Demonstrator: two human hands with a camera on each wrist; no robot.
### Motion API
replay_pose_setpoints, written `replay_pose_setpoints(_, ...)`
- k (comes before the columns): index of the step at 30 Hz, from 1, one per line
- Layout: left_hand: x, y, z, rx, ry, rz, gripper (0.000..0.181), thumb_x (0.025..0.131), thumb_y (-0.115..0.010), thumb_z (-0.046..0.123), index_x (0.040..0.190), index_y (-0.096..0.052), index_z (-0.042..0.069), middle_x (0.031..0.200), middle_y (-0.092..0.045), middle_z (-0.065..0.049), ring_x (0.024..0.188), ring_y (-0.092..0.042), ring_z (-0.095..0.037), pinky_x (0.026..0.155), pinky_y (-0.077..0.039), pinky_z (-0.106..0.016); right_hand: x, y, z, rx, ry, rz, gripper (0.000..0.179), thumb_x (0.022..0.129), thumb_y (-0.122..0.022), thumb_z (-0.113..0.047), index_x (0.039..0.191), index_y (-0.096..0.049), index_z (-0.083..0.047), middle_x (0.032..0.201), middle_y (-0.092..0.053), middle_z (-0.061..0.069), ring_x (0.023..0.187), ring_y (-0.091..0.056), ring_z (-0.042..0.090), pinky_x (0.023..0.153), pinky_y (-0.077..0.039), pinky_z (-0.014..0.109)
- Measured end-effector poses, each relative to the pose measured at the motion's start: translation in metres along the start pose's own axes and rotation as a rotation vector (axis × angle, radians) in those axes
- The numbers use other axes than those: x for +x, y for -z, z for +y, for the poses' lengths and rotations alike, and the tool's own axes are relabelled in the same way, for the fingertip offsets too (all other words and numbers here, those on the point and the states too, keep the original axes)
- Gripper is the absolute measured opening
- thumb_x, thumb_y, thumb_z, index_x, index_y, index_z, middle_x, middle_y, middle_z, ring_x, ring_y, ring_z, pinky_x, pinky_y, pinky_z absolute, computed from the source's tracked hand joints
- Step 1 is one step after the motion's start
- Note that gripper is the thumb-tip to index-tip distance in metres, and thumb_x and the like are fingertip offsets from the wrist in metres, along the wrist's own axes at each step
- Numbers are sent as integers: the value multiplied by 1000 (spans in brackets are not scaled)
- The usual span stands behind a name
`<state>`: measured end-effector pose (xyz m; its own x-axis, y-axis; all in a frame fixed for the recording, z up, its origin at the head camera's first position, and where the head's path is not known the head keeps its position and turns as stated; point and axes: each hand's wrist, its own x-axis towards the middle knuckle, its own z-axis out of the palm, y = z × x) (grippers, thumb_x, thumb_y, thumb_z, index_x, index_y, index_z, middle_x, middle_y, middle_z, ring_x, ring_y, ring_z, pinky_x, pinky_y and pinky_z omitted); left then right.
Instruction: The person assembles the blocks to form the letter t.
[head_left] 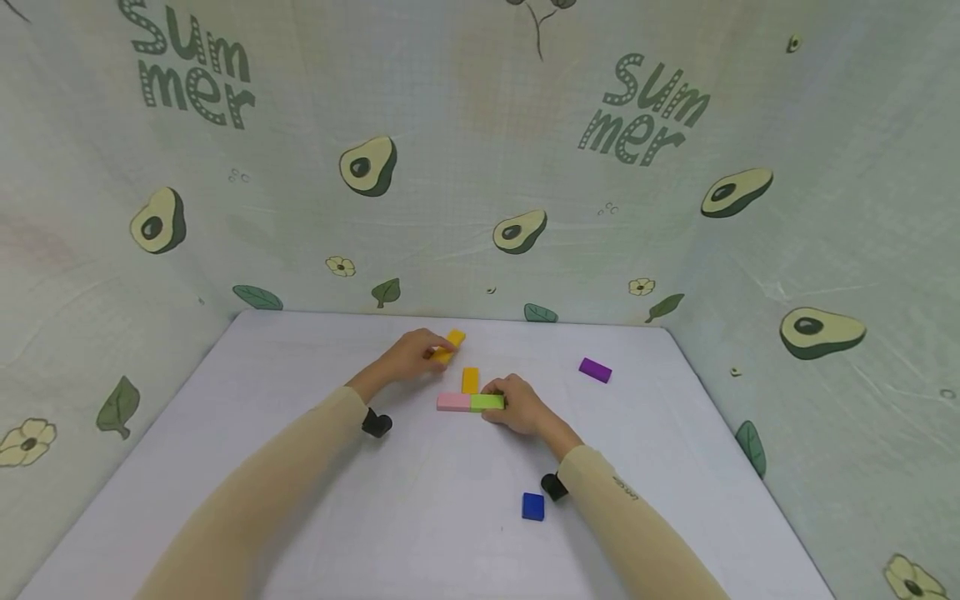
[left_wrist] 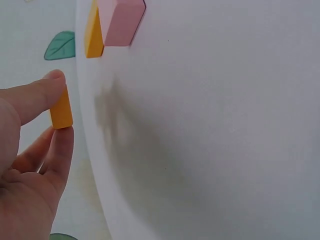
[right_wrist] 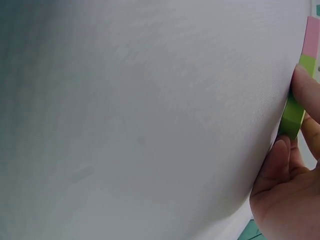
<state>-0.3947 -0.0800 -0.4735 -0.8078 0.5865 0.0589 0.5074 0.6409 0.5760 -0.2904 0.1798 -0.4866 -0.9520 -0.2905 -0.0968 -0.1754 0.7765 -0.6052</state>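
Note:
My left hand [head_left: 412, 353] pinches a flat yellow-orange block [head_left: 448, 347] between thumb and fingertips. In the left wrist view that block [left_wrist: 61, 111] shows its narrow end, with the thumb on top and fingers beneath. My right hand [head_left: 519, 405] grips the right end of a light green block [head_left: 486, 402], thumb on the near side and fingers on the far side. End to end with the green block lies a pink block [head_left: 453, 402]. A second yellow-orange block [head_left: 470, 380] lies just behind these two, near where they meet.
A purple cylinder [head_left: 596, 370] lies at the back right of the white table [head_left: 420, 517]. Near the right forearm sits a blue block [head_left: 533, 507]. A patterned cloth [head_left: 450, 108] hangs behind the table and along both sides.

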Motion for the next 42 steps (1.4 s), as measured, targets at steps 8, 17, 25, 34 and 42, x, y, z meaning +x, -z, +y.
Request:
replay_pose_setpoints(8, -23, 3, 9, -55, -25, -15, 37, 99, -78, 13, 135, -74, 12, 130, -66, -8, 117, -62, -27, 104, -56, -44, -1, 2, 0, 17, -5, -10, 27, 99, -79, -20, 124, -72, -13, 113, -60, 6, 103, -53, 23, 102, -50, 46)
replay_pose_setpoints(17, -52, 1, 24, -64, -45, -1, 36, 97, -79, 11, 133, -75, 11, 129, -68, -6, 115, -63, -25, 101, -59, -42, 1, 0, 0, 14, 7, -14, 28, 99, -78, -21, 125, -72, -13, 113, -59, 5, 102, -53, 22, 101, -50, 44)
replay_pose_setpoints(25, -79, -5, 32, -75, -59, -5, 35, 96, -81, 13, 130, -77, 15, 128, -67, -6, 118, -64, -25, 99, -60, -41, 2, -1, 0, 7, 7, -5, 29, 98, -79, -20, 125, -71, -13, 112, -58, 5, 101, -53, 22, 99, -51, 43)
replay_pose_setpoints(34, -105, -14, 47, -138, -1, -16, 37, 96, -81, 13, 132, -77, 21, 129, -64, -5, 111, -66, -24, 96, -61, -43, 2, -2, -2, 6, -1, 0, 28, 99, -79, -19, 125, -71, -13, 114, -58, 6, 102, -53, 23, 101, -50, 44)
replay_pose_setpoints(42, -116, -27, 57, -115, -57, -30, 34, 95, -82, 15, 129, -77, 14, 130, -65, -6, 109, -66, -21, 94, -60, -38, 1, -2, 1, 8, -6, 2, 30, 99, -79, -21, 127, -71, -13, 116, -58, 6, 103, -53, 23, 100, -51, 45)
